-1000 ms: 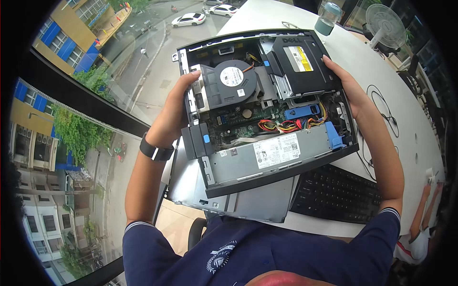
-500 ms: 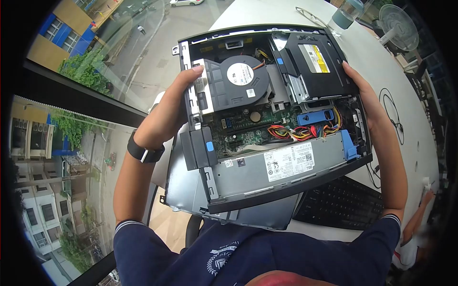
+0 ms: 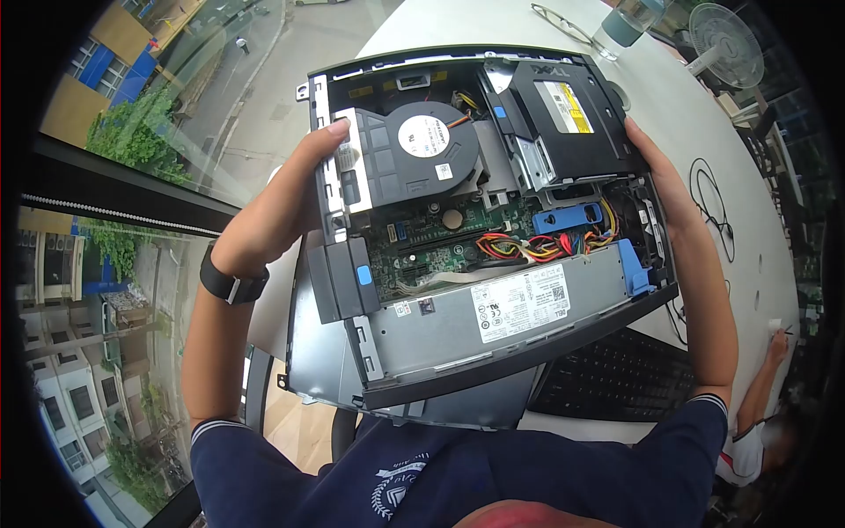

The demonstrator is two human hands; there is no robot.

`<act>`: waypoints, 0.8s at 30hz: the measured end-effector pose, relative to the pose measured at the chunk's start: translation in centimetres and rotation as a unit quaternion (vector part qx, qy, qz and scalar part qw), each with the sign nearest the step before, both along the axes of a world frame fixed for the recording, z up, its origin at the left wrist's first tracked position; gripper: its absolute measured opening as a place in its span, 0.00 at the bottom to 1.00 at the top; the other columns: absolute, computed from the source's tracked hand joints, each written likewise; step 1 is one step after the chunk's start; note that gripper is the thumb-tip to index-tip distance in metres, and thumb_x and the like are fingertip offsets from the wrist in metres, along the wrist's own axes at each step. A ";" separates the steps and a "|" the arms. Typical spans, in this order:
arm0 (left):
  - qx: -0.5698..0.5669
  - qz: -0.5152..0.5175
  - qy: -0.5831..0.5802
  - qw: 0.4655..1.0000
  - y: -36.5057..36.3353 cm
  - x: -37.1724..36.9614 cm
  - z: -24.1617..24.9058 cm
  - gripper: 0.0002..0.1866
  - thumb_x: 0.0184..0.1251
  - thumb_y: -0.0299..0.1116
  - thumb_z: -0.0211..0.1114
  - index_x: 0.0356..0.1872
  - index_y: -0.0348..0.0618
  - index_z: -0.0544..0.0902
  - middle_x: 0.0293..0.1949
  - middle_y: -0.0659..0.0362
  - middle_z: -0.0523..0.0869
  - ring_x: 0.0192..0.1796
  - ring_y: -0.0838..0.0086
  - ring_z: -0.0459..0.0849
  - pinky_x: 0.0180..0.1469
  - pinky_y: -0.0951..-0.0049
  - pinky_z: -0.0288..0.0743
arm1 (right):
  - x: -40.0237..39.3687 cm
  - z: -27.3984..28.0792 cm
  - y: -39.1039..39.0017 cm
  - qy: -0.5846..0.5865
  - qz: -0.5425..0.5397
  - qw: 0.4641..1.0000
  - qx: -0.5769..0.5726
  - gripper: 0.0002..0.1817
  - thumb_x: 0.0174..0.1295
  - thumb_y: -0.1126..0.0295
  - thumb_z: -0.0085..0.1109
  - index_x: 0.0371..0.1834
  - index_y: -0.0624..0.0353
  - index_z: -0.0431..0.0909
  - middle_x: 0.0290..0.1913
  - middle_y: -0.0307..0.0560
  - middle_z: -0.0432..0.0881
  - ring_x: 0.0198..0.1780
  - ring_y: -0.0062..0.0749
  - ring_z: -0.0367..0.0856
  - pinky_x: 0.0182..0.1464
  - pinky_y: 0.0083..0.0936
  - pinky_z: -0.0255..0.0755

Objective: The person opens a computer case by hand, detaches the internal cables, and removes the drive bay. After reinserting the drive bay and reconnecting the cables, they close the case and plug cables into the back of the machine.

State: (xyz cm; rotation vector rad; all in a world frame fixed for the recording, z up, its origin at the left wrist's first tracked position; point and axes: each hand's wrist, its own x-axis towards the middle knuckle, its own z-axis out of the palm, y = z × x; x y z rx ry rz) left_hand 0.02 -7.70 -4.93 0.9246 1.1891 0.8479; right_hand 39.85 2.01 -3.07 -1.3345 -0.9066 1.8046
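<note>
An opened desktop computer case [image 3: 519, 321] is held up between my two hands, slightly tilted. My left hand [image 3: 308, 172] grips its left edge, thumb on the metal rim and fingers hidden behind. On the opposite side my right hand [image 3: 660, 176] holds the right edge, its fingers also out of sight. Inside show a black blower fan [image 3: 425, 145], a drive cage [image 3: 568, 114], a green motherboard [image 3: 440, 242], coloured cables [image 3: 546, 248] and a silver power supply [image 3: 431, 330] with a white label. Beneath the case lies a metal side panel [image 3: 321, 334], partly covered.
A black keyboard [image 3: 607, 378] lies on the white table [image 3: 761, 264] near my right arm. Glasses [image 3: 561, 24], a water bottle [image 3: 625, 31] and a small fan [image 3: 723, 48] stand at the back. A thin cable [image 3: 717, 207] runs at right. Another person's hand [image 3: 776, 346] shows at the far right. A window is at left.
The whole scene has shifted a little left in view. Both hands keep their hold on the computer case, which has barely changed its tilt.
</note>
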 end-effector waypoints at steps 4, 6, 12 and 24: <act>0.001 0.012 0.010 1.000 0.1 0.2 -0.2 0.38 0.79 0.63 0.51 0.71 0.36 0.73 0.56 0.55 0.88 0.52 0.77 0.89 0.54 0.72 0.84 | 0.0 0.2 -0.2 0.008 0.020 1.000 0.002 0.25 0.76 0.52 0.59 0.57 0.67 0.81 0.44 0.52 0.91 0.37 0.29 0.93 0.38 0.24 0.90; -0.002 -0.003 0.025 1.000 0.1 0.1 0.2 0.39 0.79 0.64 0.50 0.71 0.37 0.73 0.57 0.54 0.88 0.52 0.76 0.89 0.54 0.72 0.84 | 0.0 0.3 -0.3 -0.003 0.024 1.000 -0.002 0.25 0.76 0.52 0.59 0.57 0.66 0.81 0.43 0.52 0.91 0.36 0.29 0.93 0.37 0.24 0.90; -0.007 -0.028 0.080 0.996 0.6 -0.1 0.3 0.43 0.80 0.67 0.43 0.74 0.36 0.69 0.57 0.50 0.87 0.51 0.72 0.90 0.50 0.65 0.87 | -0.3 1.3 -0.7 -0.050 0.009 0.999 -0.001 0.25 0.76 0.50 0.59 0.56 0.66 0.81 0.42 0.53 0.91 0.34 0.29 0.93 0.33 0.24 0.89; -0.016 -0.080 0.193 0.978 1.7 -0.6 1.1 0.48 0.78 0.71 0.36 0.77 0.34 0.64 0.58 0.38 0.84 0.53 0.56 0.90 0.46 0.57 0.89 | -0.6 2.0 -1.2 -0.162 0.029 0.986 0.002 0.33 0.79 0.44 0.52 0.58 0.72 0.78 0.43 0.51 0.90 0.33 0.24 0.92 0.33 0.22 0.89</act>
